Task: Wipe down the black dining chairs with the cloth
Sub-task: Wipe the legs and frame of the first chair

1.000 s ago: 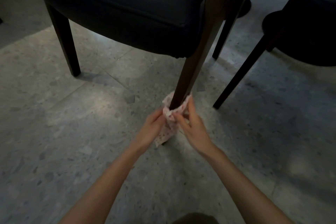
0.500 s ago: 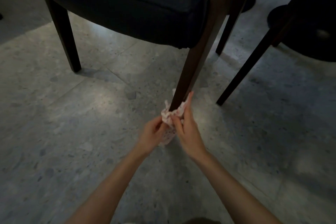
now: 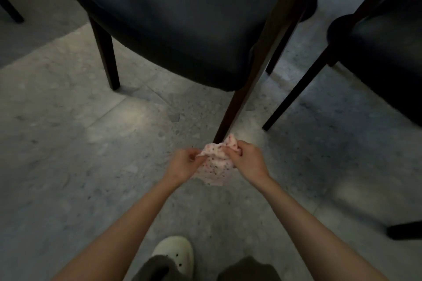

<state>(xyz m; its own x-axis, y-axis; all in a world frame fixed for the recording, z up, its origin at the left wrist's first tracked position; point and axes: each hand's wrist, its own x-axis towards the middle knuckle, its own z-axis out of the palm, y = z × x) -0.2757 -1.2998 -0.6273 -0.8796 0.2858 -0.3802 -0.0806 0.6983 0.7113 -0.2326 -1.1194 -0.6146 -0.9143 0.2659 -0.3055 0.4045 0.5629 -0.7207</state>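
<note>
A black padded dining chair (image 3: 182, 20) fills the top of the view, seen from low down. Its dark wooden front leg (image 3: 242, 98) slants down to the floor in the middle. A pink speckled cloth (image 3: 215, 166) is bunched right at the foot of that leg. My left hand (image 3: 185, 163) pinches the cloth's left side and my right hand (image 3: 247, 158) grips its right side, both with curled fingers. The cloth hangs loose between them and hides the very tip of the leg.
A second black chair (image 3: 383, 48) stands at the right, one thin leg (image 3: 296, 89) slanting toward the middle. Another leg (image 3: 105, 52) of the near chair is at left. The floor is grey speckled tile (image 3: 68, 143). My white shoe (image 3: 174, 255) shows at the bottom.
The cloth was wrapped round the bottom of the leg; now both hands have pulled it back toward me and hold it bunched. The view has drawn back and my shoe appears.
</note>
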